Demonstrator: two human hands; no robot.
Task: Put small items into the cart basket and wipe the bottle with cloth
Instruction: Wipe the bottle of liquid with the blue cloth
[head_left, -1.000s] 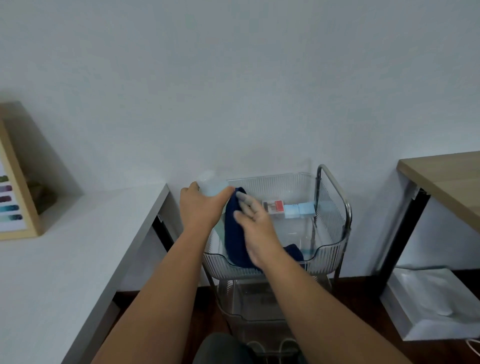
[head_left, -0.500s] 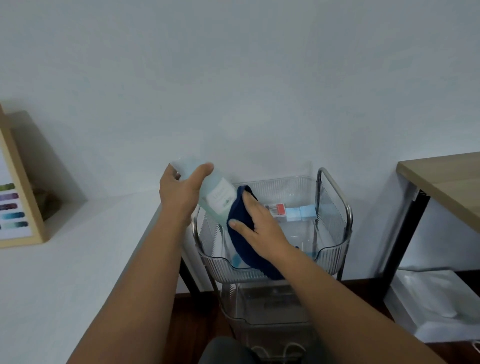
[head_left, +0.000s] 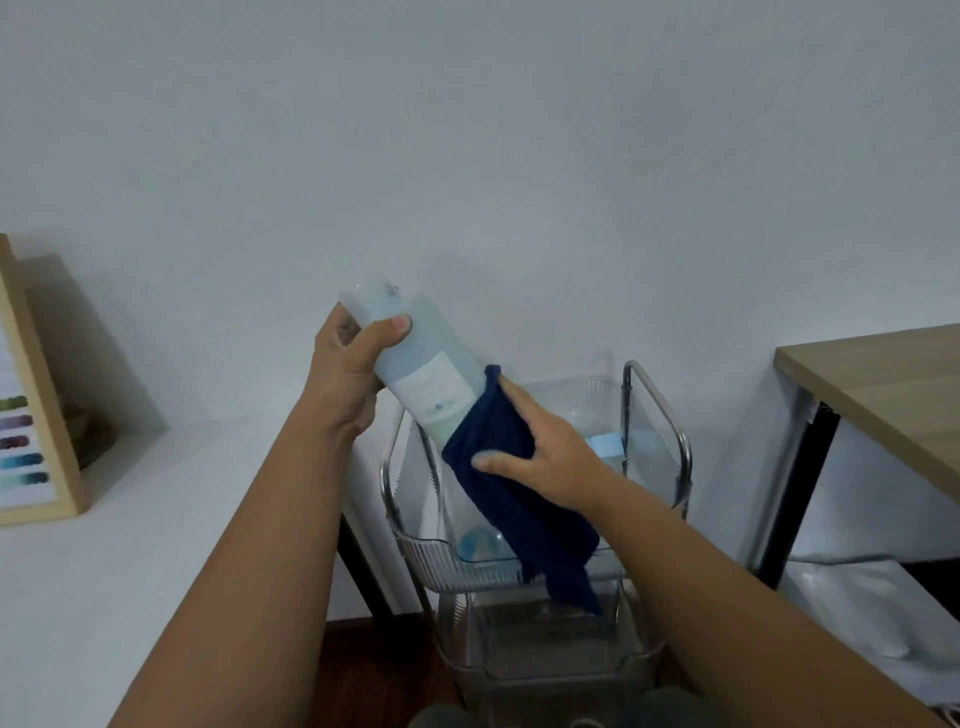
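The left hand (head_left: 348, 384) has its grip closed round the upper end of the bottle (head_left: 415, 364), thumb across the front and fingers behind it. The bottle is pale, translucent, with a white label, and it is held in the air, tilted, its top up and to the left, its lower end down and to the right over the cart basket (head_left: 457, 561). It touches neither the basket nor the bench (head_left: 130, 545).

The right hand (head_left: 540, 457) presses the cloth (head_left: 498, 467) against the lower part of the bottle. Its fingers are spread and lightly bent over the cloth, the thumb lying across the front of it. The cloth is dark blue; it wraps the bottle's lower end, and its loose tail hangs down past the front rim of the basket. The base of the bottle is hidden by the cloth.

The basket is the clear, ribbed top tier of a cart with a metal frame (head_left: 654, 405). Inside it, a light blue box (head_left: 605, 446) shows just beyond the right hand, and a round blue item (head_left: 478, 543) lies near the front wall, beside the hanging cloth. A second clear tier (head_left: 545, 649) sits below.

The white bench stands to the left of the cart, with a framed picture (head_left: 26, 415) leaning on it against the wall. A wooden table (head_left: 883, 384) stands well apart on the right.
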